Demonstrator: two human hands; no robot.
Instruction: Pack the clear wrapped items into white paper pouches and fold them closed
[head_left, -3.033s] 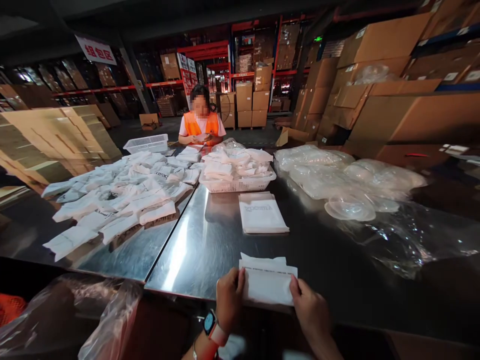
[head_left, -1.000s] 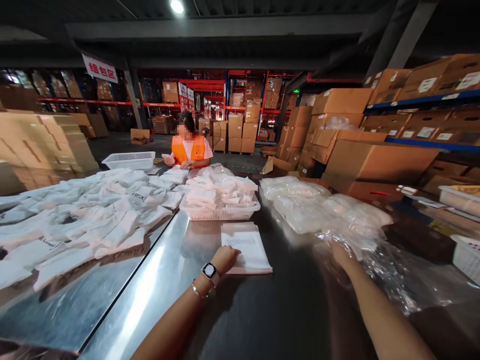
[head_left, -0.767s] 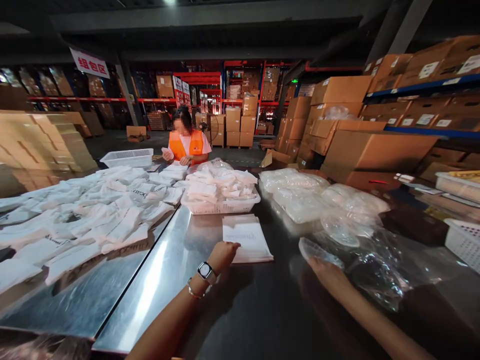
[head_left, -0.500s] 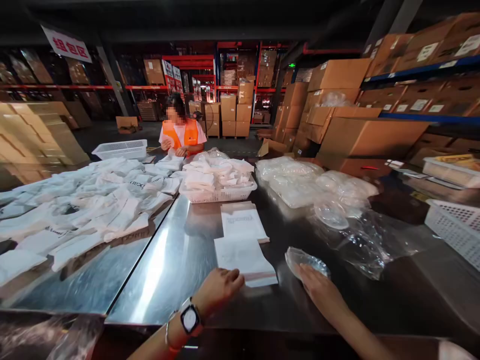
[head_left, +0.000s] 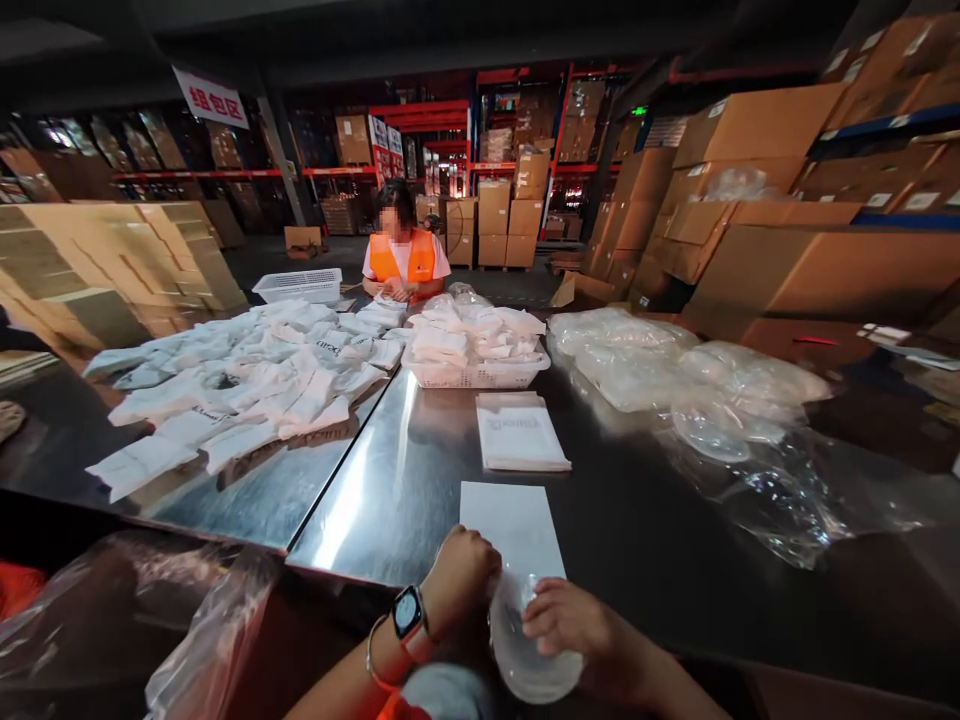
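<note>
My left hand (head_left: 463, 568), wearing a watch, is closed at the near-left edge of a flat white bag (head_left: 510, 515), its fingertips mostly hidden. The bag lies on the metal table, its near end by the front edge. My right hand (head_left: 566, 622) grips a round, clear plastic piece (head_left: 529, 665), shallow like a bowl or lid. That piece is tilted in front of the bag's near end, close to my left fingers. Beyond the bag lies a neat stack of white printed bags (head_left: 521, 435).
A white basket (head_left: 480, 375) heaped with white packets stands behind the stack. Many white packets (head_left: 262, 390) cover the left table. Clear plastic bags of round pieces (head_left: 630, 355) lie at right. Across the table stands a person in an orange vest (head_left: 405, 260).
My right hand has brought the clear round piece left and nearer, over to the bag. The white bag has slid toward me, away from the stack. The view has swung left.
</note>
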